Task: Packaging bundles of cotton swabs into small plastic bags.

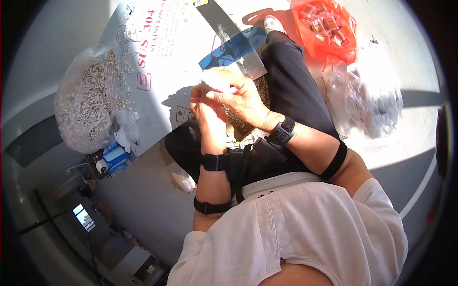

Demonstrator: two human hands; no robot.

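Observation:
My left hand point(206, 108) and my right hand point(245, 99) meet over the near right edge of a white printed board point(164, 71). The fingers of both are bent and pinched together. A small whitish piece point(233, 89) shows at my right thumb and fingers; strong sunlight washes out its shape, so I cannot make out its kind. What my left fingers hold is hidden. Below my hands, between my legs, a brown container point(241, 129) holds many small pieces, partly covered by my right hand and wrist.
A clear plastic bag point(71, 107) full of small beige pieces lies on the left, with thin wire-like pieces point(125, 71) beside it. Near it is a blue-and-white object point(113, 157). At the far right are an orange-red bag point(350, 50) of small packets and clear plastic bags point(365, 97).

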